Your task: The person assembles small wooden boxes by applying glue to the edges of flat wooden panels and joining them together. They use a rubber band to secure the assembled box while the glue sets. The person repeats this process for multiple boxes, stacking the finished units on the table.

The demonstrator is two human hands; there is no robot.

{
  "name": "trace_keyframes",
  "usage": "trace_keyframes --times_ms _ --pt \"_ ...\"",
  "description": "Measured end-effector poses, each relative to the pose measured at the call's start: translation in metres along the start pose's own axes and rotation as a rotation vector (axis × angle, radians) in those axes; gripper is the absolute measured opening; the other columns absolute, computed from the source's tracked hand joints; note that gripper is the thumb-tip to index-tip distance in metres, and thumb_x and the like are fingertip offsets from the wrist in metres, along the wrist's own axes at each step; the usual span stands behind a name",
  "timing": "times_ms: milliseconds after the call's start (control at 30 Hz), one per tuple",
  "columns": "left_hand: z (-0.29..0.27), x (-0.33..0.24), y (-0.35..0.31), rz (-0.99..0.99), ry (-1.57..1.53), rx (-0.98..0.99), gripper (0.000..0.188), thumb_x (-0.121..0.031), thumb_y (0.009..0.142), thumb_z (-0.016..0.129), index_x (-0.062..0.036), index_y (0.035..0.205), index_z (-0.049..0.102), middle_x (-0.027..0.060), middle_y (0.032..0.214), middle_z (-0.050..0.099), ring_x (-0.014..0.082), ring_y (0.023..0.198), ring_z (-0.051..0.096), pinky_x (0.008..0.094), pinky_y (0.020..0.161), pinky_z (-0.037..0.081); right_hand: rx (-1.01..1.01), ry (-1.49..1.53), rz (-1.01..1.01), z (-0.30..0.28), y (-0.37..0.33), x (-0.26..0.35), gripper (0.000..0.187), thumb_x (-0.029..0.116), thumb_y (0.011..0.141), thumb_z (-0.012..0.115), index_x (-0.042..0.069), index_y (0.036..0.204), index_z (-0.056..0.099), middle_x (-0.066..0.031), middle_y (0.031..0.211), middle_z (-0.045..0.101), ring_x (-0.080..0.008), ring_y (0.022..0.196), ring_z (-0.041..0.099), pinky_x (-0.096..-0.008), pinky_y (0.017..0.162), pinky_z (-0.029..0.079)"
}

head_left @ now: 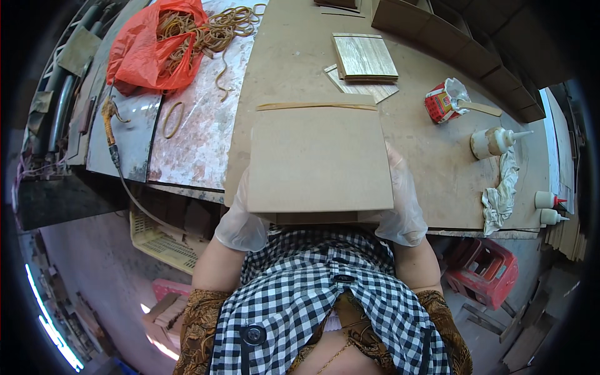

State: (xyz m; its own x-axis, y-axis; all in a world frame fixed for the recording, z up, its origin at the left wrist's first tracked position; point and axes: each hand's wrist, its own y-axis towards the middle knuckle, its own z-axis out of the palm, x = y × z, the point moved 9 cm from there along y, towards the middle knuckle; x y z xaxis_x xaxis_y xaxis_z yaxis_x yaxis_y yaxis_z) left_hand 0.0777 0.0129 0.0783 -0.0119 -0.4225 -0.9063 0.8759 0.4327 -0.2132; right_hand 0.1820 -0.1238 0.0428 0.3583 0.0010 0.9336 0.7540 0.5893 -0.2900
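Observation:
A plain brown cardboard box [320, 159] is held in front of my body at the table's near edge. My left hand [240, 219], in a translucent plastic glove, grips its left side. On the opposite side my right hand [403, 209], gloved the same way, holds the box too. Most of the fingers of both hands are hidden by the box. A tan band [317, 106] runs across the box near its far edge. Along the near side a dark gap shows under the top face.
Left of the box, a red plastic bag [156, 50] spills rubber bands [228, 28]. A corded tool [109, 128] lies beyond it. Wood-patterned panels [365, 57], an opened red pouch [445, 100], a glue bottle [490, 142] and a crumpled cloth [500, 194] lie to the right.

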Motion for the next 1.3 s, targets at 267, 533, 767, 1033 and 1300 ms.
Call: trace_keyframes --times_ms 267,533,767,1033,1300 --pt "-0.007 0.013 -0.014 -0.093 0.042 -0.039 0.064 -0.055 0.101 0.034 -0.0063 0.142 0.041 0.0124 0.118 0.061 0.0175 0.081 0.063 0.0268 0.06 0.052 -0.004 -0.067 -0.048 -0.014 0.002 -0.013 0.038 0.04 0.099 0.054 0.004 0.098 0.067 0.0007 0.067 0.062 -0.0046 0.051 0.054 -0.02 0.044 0.04" --pt "-0.042 0.047 -0.014 -0.245 0.132 -0.163 0.058 -0.052 0.1 0.039 0.0019 0.113 0.055 0.0145 0.062 0.064 0.0215 0.044 0.06 0.0266 0.04 0.048 0.147 -0.059 0.188 -0.005 -0.004 -0.02 0.05 0.042 0.1 0.045 -0.004 0.106 0.062 -0.017 0.068 0.066 -0.0199 0.049 0.063 -0.0226 0.041 0.049" --pt "-0.056 0.037 -0.024 -0.163 0.309 -0.237 0.046 -0.037 0.101 0.051 -0.0034 0.133 0.051 0.0062 0.067 0.064 0.0111 0.049 0.058 0.0214 0.044 0.045 0.029 -0.123 0.184 -0.01 -0.002 -0.019 0.046 0.039 0.099 0.05 -0.004 0.104 0.065 -0.0153 0.066 0.066 -0.0187 0.051 0.065 -0.0228 0.04 0.049" --pt "-0.064 -0.009 -0.022 0.266 0.291 -0.233 0.04 -0.021 0.102 0.049 -0.0081 0.141 0.047 0.0014 0.081 0.064 0.0043 0.06 0.051 0.0187 0.058 0.044 -0.294 -0.105 -0.167 -0.031 -0.015 0.01 0.032 0.023 0.1 0.055 -0.005 0.114 0.063 -0.0056 0.06 0.061 -0.011 0.048 0.057 -0.0217 0.046 0.045" --pt "-0.065 -0.007 -0.015 0.364 0.411 -0.314 0.04 -0.019 0.103 0.046 -0.0028 0.14 0.045 0.01 0.145 0.046 0.0159 0.127 0.046 0.0323 0.107 0.037 -0.243 -0.129 -0.397 -0.028 -0.01 0.03 0.029 0.015 0.099 0.055 -0.003 0.121 0.06 -0.0061 0.106 0.064 -0.0092 0.096 0.058 -0.0222 0.084 0.045"
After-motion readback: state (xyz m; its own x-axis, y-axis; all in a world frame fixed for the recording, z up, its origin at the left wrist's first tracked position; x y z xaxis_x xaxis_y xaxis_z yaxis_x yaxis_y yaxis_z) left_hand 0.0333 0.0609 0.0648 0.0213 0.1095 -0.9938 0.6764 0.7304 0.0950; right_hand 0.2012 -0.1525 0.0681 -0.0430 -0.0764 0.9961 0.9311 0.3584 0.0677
